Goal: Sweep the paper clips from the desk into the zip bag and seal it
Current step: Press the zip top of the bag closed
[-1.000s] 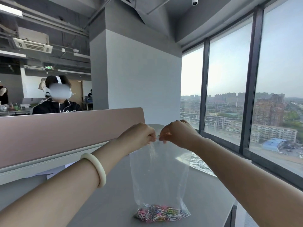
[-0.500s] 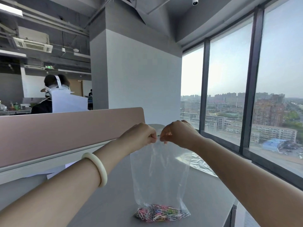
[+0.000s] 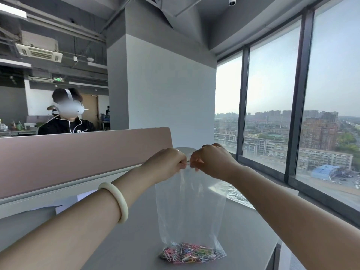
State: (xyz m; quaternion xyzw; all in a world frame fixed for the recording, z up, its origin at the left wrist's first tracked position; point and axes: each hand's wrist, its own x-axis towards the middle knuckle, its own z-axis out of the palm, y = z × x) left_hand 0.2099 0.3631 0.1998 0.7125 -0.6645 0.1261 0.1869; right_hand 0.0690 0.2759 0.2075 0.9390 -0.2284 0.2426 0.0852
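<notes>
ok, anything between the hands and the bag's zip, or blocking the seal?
Nothing visible. Left hand and right hand both pinch the top edge of the bag directly, close together. The clips lie at the bottom, well clear of the zip. Whether the zip is closed is too small to tell.

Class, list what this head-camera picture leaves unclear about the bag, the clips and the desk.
- Zip strip: whether sealed; left hand and right hand cover the zip bag top.
- Paper clips: too small and tangled to count.
- Desk: near part hidden by forearms, so stray clips unknown.
</notes>
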